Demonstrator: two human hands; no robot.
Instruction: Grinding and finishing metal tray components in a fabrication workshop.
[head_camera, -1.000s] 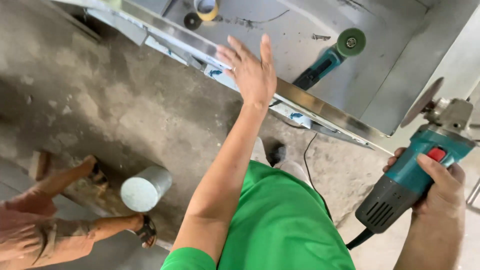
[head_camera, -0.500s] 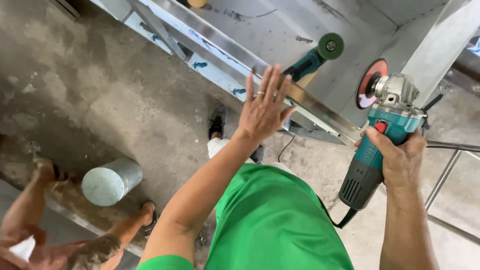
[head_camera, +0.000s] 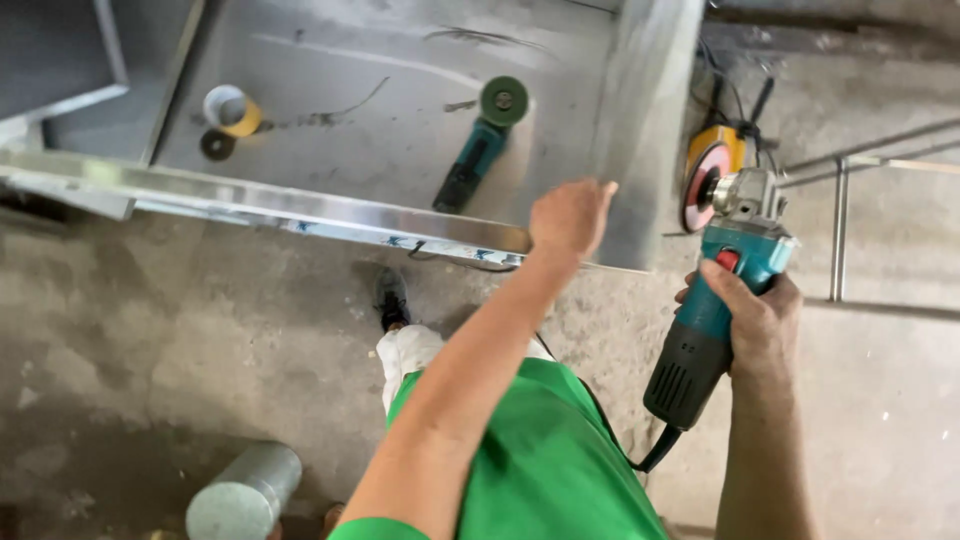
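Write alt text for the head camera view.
The right hand grips a teal angle grinder, while the left hand rests on a steel trough's edge. A second grinder lies inside the trough.

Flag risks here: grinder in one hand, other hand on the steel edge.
1. The left hand rests bare on the steel sheet's edge, close to the disc of the held angle grinder; a slip could cut it.
2. The right hand grips the grinder alone, so a kickback may be hard to control.
3. Its cord trails beside the legs and could snag.
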